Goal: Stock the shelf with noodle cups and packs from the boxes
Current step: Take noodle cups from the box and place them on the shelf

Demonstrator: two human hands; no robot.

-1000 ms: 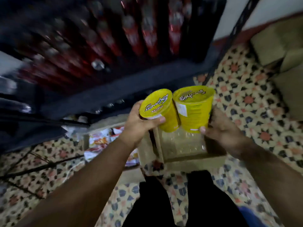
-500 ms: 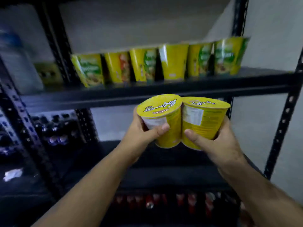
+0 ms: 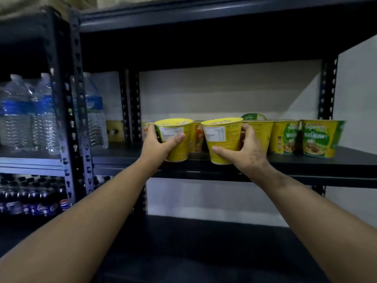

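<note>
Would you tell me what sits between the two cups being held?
In the head view, an orange-printed cup further back shows between the left-hand cup and right-hand cup.

Shelf (image 3: 306,163) matt dark metal; 2 held cups (image 3: 179,139) glossy yellow; water bottles (image 3: 18,119) clear plastic.

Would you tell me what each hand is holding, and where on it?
Each holds a yellow noodle cup by its side wall: the left hand one cup, the right hand the other.

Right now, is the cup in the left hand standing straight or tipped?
Tipped a little. The left cup leans, its lid facing the camera, gripped by the left hand.
</note>
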